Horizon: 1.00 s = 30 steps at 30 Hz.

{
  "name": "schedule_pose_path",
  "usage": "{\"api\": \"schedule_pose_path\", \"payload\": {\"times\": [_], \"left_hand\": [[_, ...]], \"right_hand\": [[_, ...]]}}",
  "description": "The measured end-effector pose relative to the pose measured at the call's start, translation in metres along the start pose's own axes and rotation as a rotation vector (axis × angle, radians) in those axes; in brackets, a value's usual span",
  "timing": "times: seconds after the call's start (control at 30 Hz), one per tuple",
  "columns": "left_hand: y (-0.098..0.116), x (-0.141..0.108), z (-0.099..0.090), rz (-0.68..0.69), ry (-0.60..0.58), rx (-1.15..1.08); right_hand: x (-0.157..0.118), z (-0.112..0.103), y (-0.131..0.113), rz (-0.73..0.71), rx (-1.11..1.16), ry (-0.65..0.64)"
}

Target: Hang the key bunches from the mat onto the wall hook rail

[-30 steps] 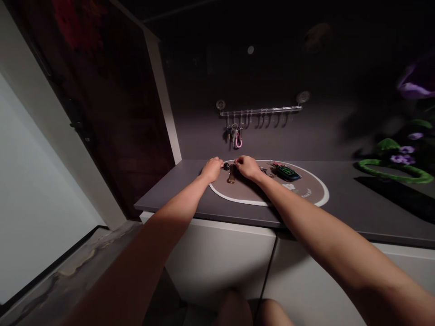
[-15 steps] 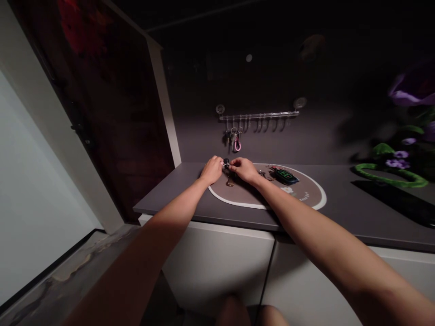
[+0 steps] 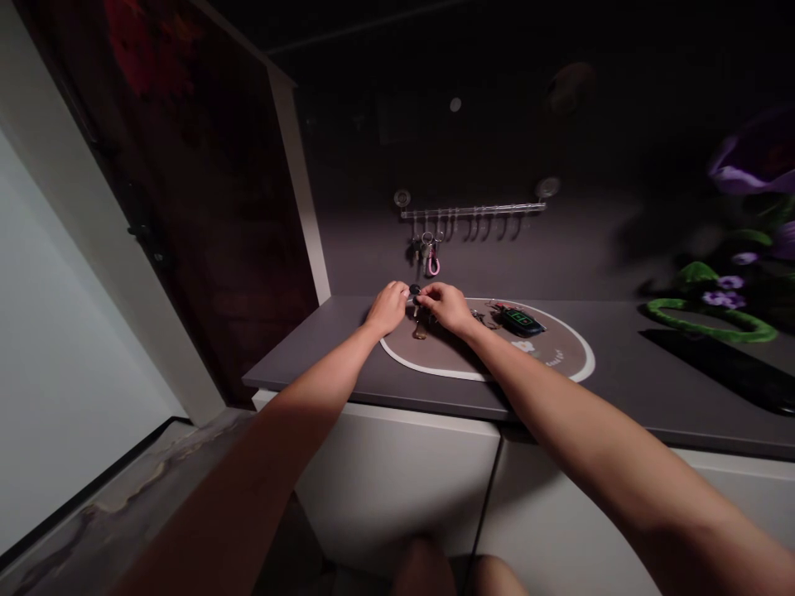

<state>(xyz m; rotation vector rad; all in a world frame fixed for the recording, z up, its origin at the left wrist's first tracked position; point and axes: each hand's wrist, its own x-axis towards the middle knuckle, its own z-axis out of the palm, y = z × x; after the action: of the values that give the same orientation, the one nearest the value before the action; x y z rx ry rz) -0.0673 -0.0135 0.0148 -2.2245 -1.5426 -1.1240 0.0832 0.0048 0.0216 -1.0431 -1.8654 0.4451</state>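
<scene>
Above the left part of the mat [image 3: 447, 364], my two hands are close together over a small bunch of black-headed keys [image 3: 415, 290]. My left hand [image 3: 388, 308] is closed in a pinch at the left side of the bunch, seemingly on its ring. From the right, my right hand [image 3: 445, 306] pinches one of the dark key heads between thumb and fingers. A gold-coloured clasp [image 3: 420, 334] is just below the fingers, against the mat. The fingers cover much of the ring, so its details are hidden.
Keys and a pink carabiner [image 3: 434, 263] hang from the clear hook rail [image 3: 478, 211] on the wall. A car key fob [image 3: 522, 321] and other keys [image 3: 483, 318] lie right of my hands. Purple flowers [image 3: 724, 294] stand farther right. A dark door [image 3: 204, 207] is at left.
The black key heads have shifted slightly between my fingers, and the right fingertips have come up a little. Both hands keep their pinch in nearly the same place.
</scene>
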Motion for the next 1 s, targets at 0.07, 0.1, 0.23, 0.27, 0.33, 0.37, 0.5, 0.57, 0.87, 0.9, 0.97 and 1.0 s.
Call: {"api": "schedule_pose_path", "payload": {"times": [0.07, 0.1, 0.23, 0.27, 0.33, 0.37, 0.5, 0.57, 0.87, 0.9, 0.97, 1.0], "left_hand": [[-0.001, 0.0, 0.001, -0.009, 0.009, -0.003], [-0.002, 0.0, 0.001, -0.014, 0.013, -0.005], [-0.004, 0.001, 0.002, -0.048, 0.022, -0.019], [-0.004, 0.002, 0.002, -0.059, 0.025, -0.025], [-0.004, 0.002, 0.003, -0.074, 0.027, -0.045], [-0.004, 0.002, 0.003, -0.078, 0.025, -0.059], [-0.004, 0.003, 0.004, -0.091, 0.021, -0.127], [-0.004, 0.002, 0.004, -0.1, 0.019, -0.153], [0.001, -0.001, 0.005, -0.059, -0.058, -0.232], [0.001, -0.001, 0.005, -0.054, -0.073, -0.243], [0.003, -0.001, 0.006, -0.043, -0.098, -0.254], [0.004, -0.002, 0.005, -0.038, -0.109, -0.253]], "right_hand": [[0.0, 0.0, 0.0, -0.001, 0.017, 0.015], [0.0, 0.0, 0.0, 0.0, 0.023, 0.021], [-0.001, -0.003, -0.004, 0.006, 0.034, 0.038], [-0.002, -0.003, -0.005, 0.009, 0.032, 0.044], [-0.002, -0.005, -0.007, 0.016, 0.033, 0.053], [-0.002, -0.006, -0.007, 0.02, 0.038, 0.057], [0.0, -0.007, -0.005, 0.035, 0.095, 0.069], [0.002, -0.005, -0.001, 0.041, 0.14, 0.084], [0.006, -0.002, 0.006, 0.071, 0.466, 0.084], [0.006, -0.003, 0.005, 0.076, 0.504, 0.076], [0.006, -0.004, 0.004, 0.096, 0.565, 0.062], [0.006, -0.005, 0.004, 0.107, 0.588, 0.057]]}}
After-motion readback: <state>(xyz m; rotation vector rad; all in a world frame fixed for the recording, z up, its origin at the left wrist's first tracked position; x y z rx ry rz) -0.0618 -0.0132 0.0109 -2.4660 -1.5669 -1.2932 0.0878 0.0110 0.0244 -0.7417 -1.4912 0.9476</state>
